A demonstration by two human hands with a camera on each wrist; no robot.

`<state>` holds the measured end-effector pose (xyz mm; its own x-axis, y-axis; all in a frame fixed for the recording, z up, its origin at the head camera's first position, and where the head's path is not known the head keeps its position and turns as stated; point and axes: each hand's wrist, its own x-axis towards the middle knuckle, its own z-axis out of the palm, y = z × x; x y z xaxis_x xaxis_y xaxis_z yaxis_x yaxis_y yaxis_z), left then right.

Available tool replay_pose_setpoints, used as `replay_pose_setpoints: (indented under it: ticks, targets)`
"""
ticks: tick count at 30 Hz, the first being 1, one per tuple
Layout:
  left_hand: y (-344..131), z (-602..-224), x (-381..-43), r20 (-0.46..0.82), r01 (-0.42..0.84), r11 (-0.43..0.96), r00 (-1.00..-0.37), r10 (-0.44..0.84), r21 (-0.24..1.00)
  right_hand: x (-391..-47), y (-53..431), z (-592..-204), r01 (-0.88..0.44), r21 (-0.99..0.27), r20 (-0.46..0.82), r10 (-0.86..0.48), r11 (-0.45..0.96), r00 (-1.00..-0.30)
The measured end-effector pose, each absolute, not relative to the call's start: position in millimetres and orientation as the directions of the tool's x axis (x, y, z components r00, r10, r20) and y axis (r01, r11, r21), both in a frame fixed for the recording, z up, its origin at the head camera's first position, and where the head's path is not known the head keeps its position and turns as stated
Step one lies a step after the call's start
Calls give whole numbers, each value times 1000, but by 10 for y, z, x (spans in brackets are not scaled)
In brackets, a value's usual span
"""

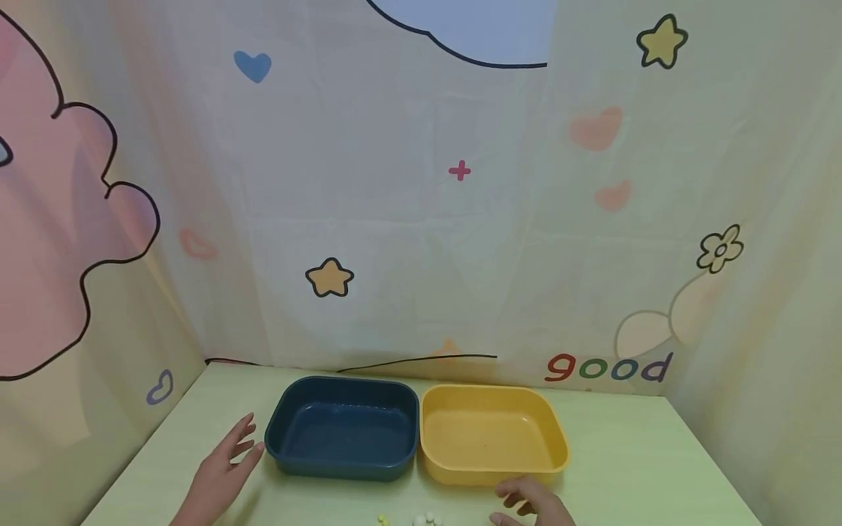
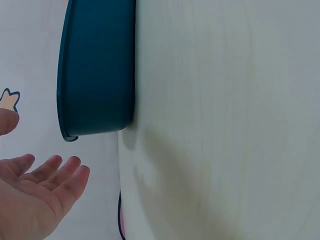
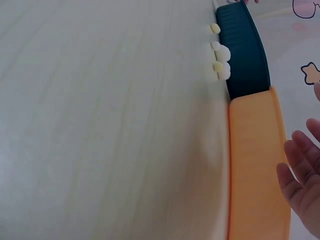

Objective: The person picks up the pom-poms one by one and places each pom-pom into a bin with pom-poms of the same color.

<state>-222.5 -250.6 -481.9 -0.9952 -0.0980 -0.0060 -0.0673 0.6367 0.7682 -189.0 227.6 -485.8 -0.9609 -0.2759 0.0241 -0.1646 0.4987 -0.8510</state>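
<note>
The blue bin (image 1: 335, 470) lies two o'clock from the spread left hand (image 1: 220, 469). The yellow bin (image 1: 483, 476) lies eleven o'clock from the loose-fingered right hand (image 1: 539, 500).

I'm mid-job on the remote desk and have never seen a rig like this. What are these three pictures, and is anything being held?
There is no machine here: these are a person's bare left hand and right hand. The widest picture comes from a camera on the head, looking forward and down. The other two come from a camera on each wrist, so the scene looks turned on its side. On the pale table a blue basin and a yellow basin sit side by side. Nearer the person lie small white pieces and yellow pieces; I can't tell what they are. Neither hand holds anything: the left is by the blue basin, the right by the yellow.
</note>
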Motion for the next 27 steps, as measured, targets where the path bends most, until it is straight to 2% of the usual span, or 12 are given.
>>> replay_pose_setpoints:
  ticks: [6, 12, 19, 27]
  targets:
    - [-2519, -4868, -2250, -34, -82, 570, -995, -95, 817, -1940, 2222, -4960, -107, -907, -58, -372, 407, -926]
    - [-2516, -4911, -2289, -33, -75, 525, -995, -89, 847, -2030, 2186, -5068, -71, -925, -123, -471, 374, -873]
    - [-2483, -4920, -2307, -52, -85, 469, -995, -84, 879, -2088, 2089, -5154, -12, -942, -169, -501, 336, -849]
    - [-2471, -4951, -2334, -68, -93, 441, -995, -72, 893, -2108, 1937, -5164, 40, -926, -235, -490, 376, -840]
